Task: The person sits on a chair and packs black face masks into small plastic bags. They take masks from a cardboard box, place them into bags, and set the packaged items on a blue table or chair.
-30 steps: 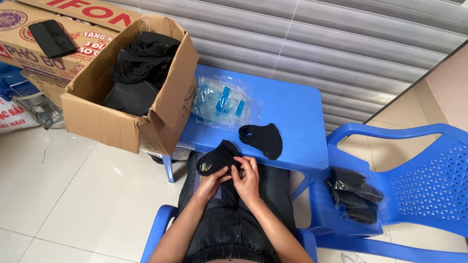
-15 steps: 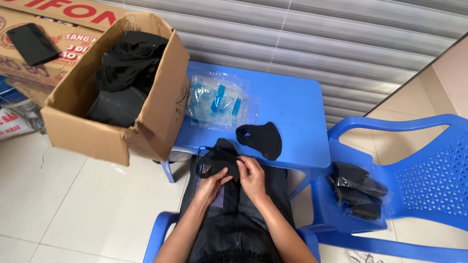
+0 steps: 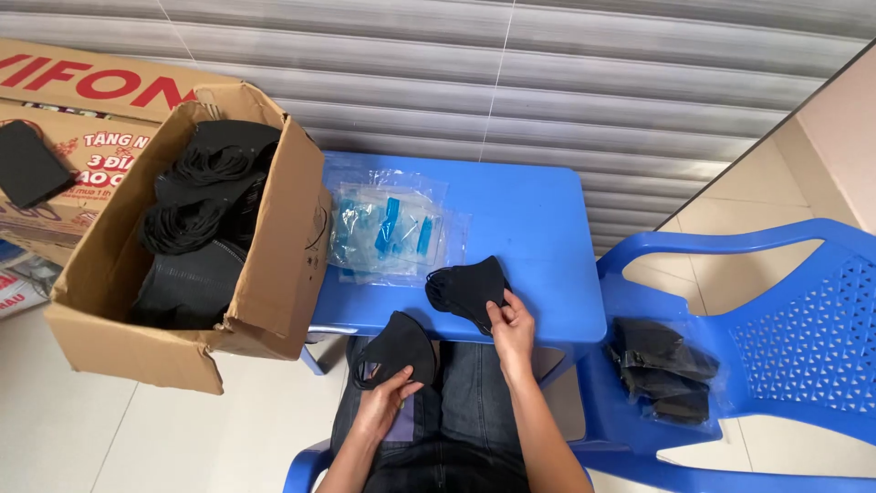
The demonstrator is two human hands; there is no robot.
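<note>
My left hand (image 3: pixel 387 399) holds a black face mask (image 3: pixel 398 349) by its lower edge over my lap, just in front of the small blue plastic table (image 3: pixel 538 219). My right hand (image 3: pixel 512 330) rests at the table's front edge and grips the lower corner of a small stack of black masks (image 3: pixel 465 288) lying on the tabletop. A pile of clear plastic bags with blue strips (image 3: pixel 388 234) lies on the table's left half.
An open cardboard box (image 3: pixel 274 274) full of black masks stands on the floor at the left, against printed cartons (image 3: pixel 82 100). A blue plastic chair (image 3: pixel 785 338) at the right carries bagged black masks (image 3: pixel 664 369). A grey shutter wall is behind.
Both hands were together on one mask over my lap. Now my right hand has reached forward to the mask stack on the table, and my left hand alone holds the mask.
</note>
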